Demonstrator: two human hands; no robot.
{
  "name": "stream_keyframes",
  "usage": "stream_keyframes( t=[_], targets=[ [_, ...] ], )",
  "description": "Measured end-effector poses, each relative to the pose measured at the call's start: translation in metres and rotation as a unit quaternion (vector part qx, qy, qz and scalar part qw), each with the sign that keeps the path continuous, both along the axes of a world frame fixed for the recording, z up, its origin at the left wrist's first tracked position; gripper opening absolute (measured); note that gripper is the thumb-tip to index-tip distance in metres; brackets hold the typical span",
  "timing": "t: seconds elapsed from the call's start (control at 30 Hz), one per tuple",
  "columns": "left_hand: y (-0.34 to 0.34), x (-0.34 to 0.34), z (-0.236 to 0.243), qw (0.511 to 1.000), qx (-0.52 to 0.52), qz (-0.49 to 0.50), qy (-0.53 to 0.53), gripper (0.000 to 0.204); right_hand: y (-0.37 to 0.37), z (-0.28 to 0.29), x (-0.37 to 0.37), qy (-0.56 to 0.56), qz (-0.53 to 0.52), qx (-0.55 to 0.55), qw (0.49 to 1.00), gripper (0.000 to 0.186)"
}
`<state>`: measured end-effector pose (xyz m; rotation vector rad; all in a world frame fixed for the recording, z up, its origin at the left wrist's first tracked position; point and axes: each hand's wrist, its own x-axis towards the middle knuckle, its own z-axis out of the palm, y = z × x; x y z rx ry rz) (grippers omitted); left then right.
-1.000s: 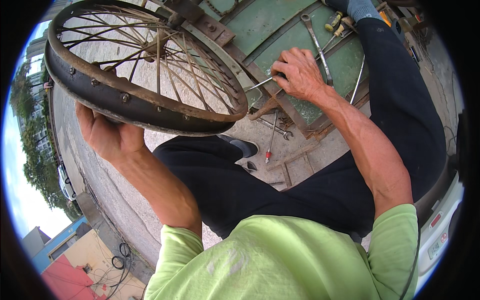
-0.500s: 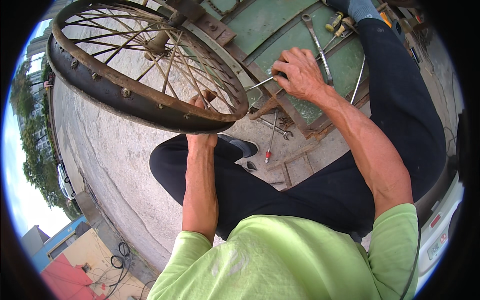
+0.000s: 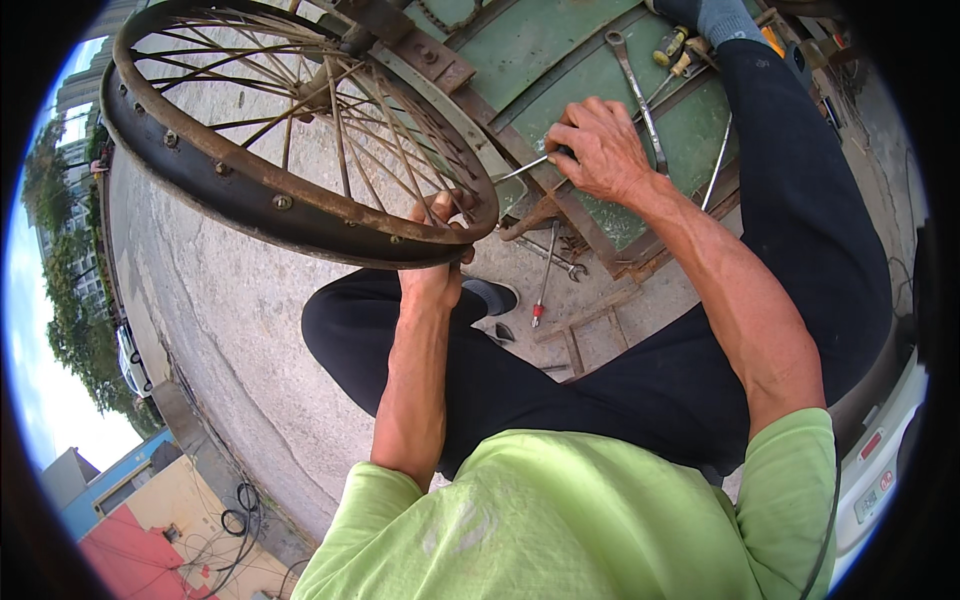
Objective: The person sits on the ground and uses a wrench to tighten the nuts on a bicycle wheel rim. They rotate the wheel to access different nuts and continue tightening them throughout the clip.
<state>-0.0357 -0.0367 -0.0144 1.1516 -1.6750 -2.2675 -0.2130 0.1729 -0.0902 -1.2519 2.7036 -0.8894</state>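
Note:
A rusty spoked wheel point(image 3: 250, 160) with a dark rim leans at the upper left, its hub fixed to a metal frame. My left hand point(image 3: 437, 225) is closed around the near right part of its rim, fingers among the spokes and thumb partly hidden below. Over the green metal panel point(image 3: 600, 100), my right hand point(image 3: 603, 150) grips a screwdriver point(image 3: 522, 169). The thin metal shaft points left at the rim's right edge; most of the handle is hidden in my fist. Whether the tip touches the rim, I cannot tell.
Right of my right hand, a ring spanner point(image 3: 638, 95) lies on the panel, with yellow-handled screwdrivers point(image 3: 680, 55) beyond. On the concrete are an open-end spanner point(image 3: 572, 268), a red-ended tool point(image 3: 538, 310) and a rusty metal frame point(image 3: 595, 330). My knees flank the work.
The near side of the wheel's rim has turned to the right, its bolts shifting with it. My left hand has moved right along with the rim. My right hand has hardly moved.

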Motion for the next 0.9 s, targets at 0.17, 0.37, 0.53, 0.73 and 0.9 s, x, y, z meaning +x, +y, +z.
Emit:
stream_keyframes(
  t=[0.17, 0.37, 0.53, 0.73, 0.9],
  targets=[
    [0.007, 0.007, 0.017, 0.999, -0.006, -0.041, -0.006, 0.033, 0.002, 0.001, 0.000, -0.001, -0.003, 0.002, 1.000, 0.013],
    [0.016, 0.017, 0.038, 0.998, 0.037, -0.013, 0.043, 0.035, 0.001, -0.002, 0.000, 0.016, 0.001, -0.015, 1.000, 0.012],
    [0.014, 0.025, 0.045, 0.993, 0.084, 0.012, 0.077, 0.037, 0.001, 0.000, 0.000, 0.014, 0.003, -0.011, 1.000, 0.012],
    [0.011, 0.031, 0.060, 0.990, 0.102, 0.004, 0.102, 0.039, 0.002, -0.001, 0.000, 0.020, 0.004, -0.015, 1.000, 0.012],
    [0.010, 0.029, 0.059, 0.988, 0.115, 0.018, 0.101, 0.039, 0.002, -0.002, 0.000, 0.020, 0.006, -0.025, 0.999, 0.012]
  ],
)
